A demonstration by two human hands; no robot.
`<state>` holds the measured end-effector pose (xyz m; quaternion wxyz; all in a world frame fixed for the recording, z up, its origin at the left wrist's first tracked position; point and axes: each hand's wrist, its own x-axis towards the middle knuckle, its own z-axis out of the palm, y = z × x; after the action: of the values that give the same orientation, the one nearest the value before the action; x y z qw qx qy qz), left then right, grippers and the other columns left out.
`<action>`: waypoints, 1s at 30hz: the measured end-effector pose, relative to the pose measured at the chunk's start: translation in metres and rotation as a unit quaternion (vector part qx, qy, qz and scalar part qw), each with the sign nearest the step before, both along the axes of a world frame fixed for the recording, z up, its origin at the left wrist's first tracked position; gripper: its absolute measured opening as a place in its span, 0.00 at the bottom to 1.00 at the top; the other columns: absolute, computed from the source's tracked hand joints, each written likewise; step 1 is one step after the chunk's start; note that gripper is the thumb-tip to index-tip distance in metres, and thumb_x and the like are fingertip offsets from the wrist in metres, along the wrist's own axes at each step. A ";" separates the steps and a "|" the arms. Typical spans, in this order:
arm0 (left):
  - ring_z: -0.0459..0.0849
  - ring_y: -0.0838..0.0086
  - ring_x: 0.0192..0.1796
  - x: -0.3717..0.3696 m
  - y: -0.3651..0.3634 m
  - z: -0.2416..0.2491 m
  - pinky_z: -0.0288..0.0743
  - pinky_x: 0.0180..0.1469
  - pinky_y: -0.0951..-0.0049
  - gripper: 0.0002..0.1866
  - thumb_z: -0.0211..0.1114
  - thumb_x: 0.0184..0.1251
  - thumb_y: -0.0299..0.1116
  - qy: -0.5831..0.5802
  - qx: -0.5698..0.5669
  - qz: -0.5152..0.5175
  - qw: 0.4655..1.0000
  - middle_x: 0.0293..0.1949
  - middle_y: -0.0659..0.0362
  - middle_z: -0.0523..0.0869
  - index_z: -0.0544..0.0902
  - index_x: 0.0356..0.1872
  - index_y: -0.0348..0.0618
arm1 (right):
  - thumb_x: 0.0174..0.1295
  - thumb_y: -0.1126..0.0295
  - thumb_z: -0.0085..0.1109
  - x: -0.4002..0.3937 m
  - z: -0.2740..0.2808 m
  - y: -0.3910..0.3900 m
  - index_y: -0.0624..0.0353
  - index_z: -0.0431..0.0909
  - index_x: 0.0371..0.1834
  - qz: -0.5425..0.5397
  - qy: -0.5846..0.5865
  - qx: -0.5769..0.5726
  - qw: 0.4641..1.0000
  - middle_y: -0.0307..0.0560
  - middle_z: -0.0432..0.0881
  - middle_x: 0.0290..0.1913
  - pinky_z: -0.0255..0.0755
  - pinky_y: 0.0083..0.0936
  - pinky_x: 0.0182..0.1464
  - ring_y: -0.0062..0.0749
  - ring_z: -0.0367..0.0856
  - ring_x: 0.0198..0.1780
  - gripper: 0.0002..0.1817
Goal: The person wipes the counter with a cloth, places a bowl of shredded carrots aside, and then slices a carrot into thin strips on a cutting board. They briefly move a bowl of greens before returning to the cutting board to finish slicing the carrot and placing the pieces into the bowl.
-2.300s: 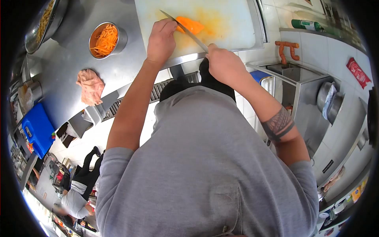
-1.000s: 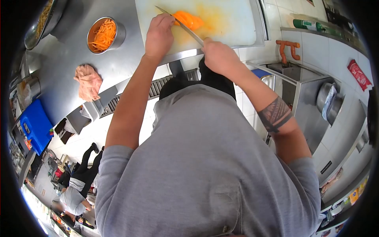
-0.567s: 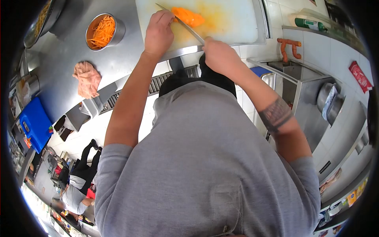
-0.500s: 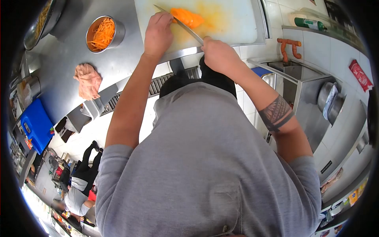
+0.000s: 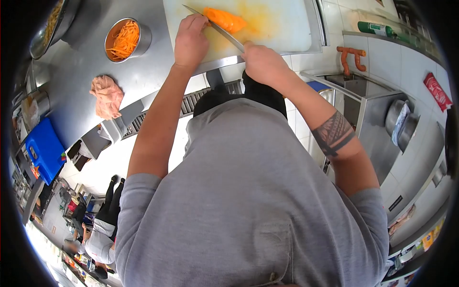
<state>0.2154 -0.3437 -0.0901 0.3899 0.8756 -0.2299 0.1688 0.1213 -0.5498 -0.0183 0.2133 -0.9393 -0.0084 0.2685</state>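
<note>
My right hand (image 5: 265,64) is wrapped round the handle of a kitchen knife (image 5: 224,34). The blade slants up and left across the white cutting board (image 5: 291,28), its tip past my left fingers. Against the blade's far side lies a long orange heap of what looks like sliced carrot (image 5: 225,20). My left hand (image 5: 191,43) is closed, fingertips curled down right beside the blade; what they grip is hidden. Orange stains mark the board.
A metal container (image 5: 143,40) of shredded carrot and a crumpled pink cloth (image 5: 106,95) rest on the steel counter (image 5: 86,62). A large pan (image 5: 62,21) stands at far left. Below hangs a blue plastic piece (image 5: 45,150). Another person (image 5: 103,234) stands in the background.
The knife and my right hand have shifted slightly left and up across the board. My left hand has barely moved. The person in the background has changed posture.
</note>
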 end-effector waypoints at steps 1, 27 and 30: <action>0.87 0.54 0.57 -0.003 0.000 0.001 0.85 0.58 0.59 0.09 0.66 0.68 0.18 0.005 -0.001 -0.001 1.000 0.50 0.56 0.89 0.87 0.45 0.43 | 0.73 0.71 0.56 -0.002 0.003 0.000 0.67 0.77 0.47 0.005 -0.008 0.002 1.000 0.70 0.89 0.39 0.81 0.59 0.50 0.68 0.89 0.45 0.09; 0.87 0.53 0.53 -0.141 0.160 0.084 0.82 0.58 0.56 0.19 0.82 0.59 0.23 -0.010 -0.038 0.187 0.982 0.50 0.51 0.89 0.84 0.48 0.43 | 0.78 0.71 0.52 -0.011 -0.022 -0.065 0.70 0.78 0.54 -0.042 -0.123 -0.118 0.984 0.74 0.89 0.43 0.80 0.63 0.52 0.72 0.88 0.49 0.13; 0.87 0.57 0.51 -0.185 0.283 0.082 0.81 0.56 0.58 0.18 0.82 0.62 0.25 -0.039 0.054 0.335 0.940 0.50 0.53 0.89 0.84 0.50 0.43 | 0.80 0.69 0.50 -0.006 -0.010 -0.056 0.71 0.75 0.59 -0.058 -0.071 -0.137 0.986 0.77 0.88 0.44 0.79 0.65 0.54 0.75 0.87 0.51 0.15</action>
<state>0.0302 -0.0608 -0.0079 0.2533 0.9144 0.0529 0.3113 0.1148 -0.6059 -0.0281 0.0969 -0.9752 0.0681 0.1869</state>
